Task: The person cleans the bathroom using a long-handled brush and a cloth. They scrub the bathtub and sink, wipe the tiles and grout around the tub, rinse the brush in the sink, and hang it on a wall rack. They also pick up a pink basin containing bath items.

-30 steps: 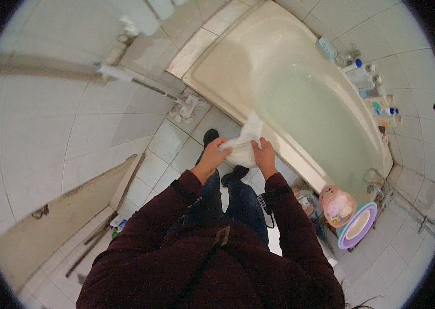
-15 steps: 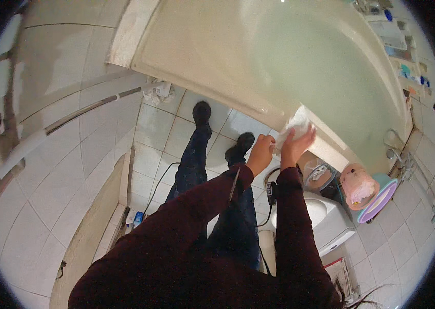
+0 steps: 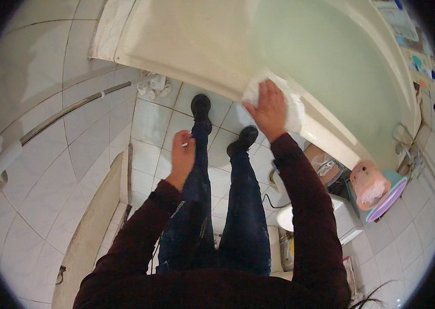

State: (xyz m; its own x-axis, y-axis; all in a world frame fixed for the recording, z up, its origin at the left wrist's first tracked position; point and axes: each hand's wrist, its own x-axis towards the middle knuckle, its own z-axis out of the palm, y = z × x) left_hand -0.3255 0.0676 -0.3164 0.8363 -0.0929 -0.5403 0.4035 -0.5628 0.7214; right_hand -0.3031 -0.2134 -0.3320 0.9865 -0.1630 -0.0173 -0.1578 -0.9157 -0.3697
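Note:
My right hand (image 3: 270, 109) lies flat on a white cloth (image 3: 293, 110), fingers stretched out. That cloth is spread over the rim of the cream bathtub (image 3: 186, 41), which has pale greenish water (image 3: 325, 67) in it. My left hand (image 3: 181, 157) is closed in front of my left leg, apart from the tub. A small white thing (image 3: 184, 144) shows between its fingers, too small to make out.
Right of my right forearm stand a white washing machine (image 3: 348, 219), a pink container (image 3: 367, 185) and a purple basin (image 3: 388, 201). A metal tap (image 3: 407, 149) sits at the tub's right end. A metal rail (image 3: 78, 113) runs along the left wall.
My left hand has moved left, away from the cloth and my right hand. The right hand has moved left and up, and the cloth now lies spread under it on the tub rim.

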